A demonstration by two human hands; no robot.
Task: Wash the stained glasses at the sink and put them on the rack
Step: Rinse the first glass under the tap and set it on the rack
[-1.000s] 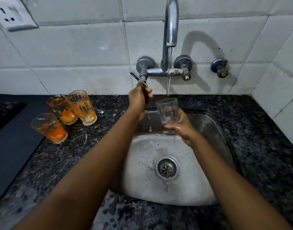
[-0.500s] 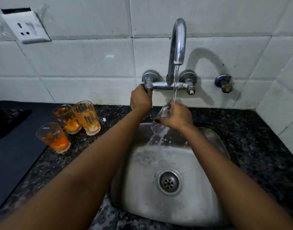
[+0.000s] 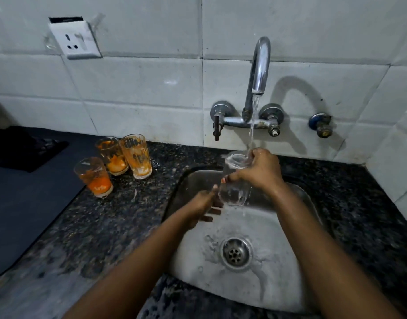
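Compared with half a second earlier, the left hand [image 3: 203, 207] has left the tap handle [image 3: 216, 130] and now sits low over the sink [image 3: 278, 284], fingers loosely spread just beside the base of the clear glass [image 3: 234, 180], blurred, so contact cannot be confirmed. The right hand [image 3: 259, 170] remains wrapped around the clear glass, which was tipped toward the sink before and is now held nearly upright under the running water [image 3: 253, 120], with thumb and fingers closed on its upper wall. Count, left to right: one dark mat [image 3: 25, 203], one wall socket [image 3: 74, 38], three stained glasses, one tap [image 3: 257, 72], one clear glass, one side valve [image 3: 321, 125], one drain [image 3: 236, 252]. The three stained glasses stand upright in a tight cluster left of the sink: front glass [image 3: 94, 177], back left glass [image 3: 111, 156], back right glass [image 3: 136, 156], each with orange residue. The surface [image 3: 105, 226] is dark speckled stone, wet near the sink. The wall [image 3: 140, 88] is white tile with grey grout.
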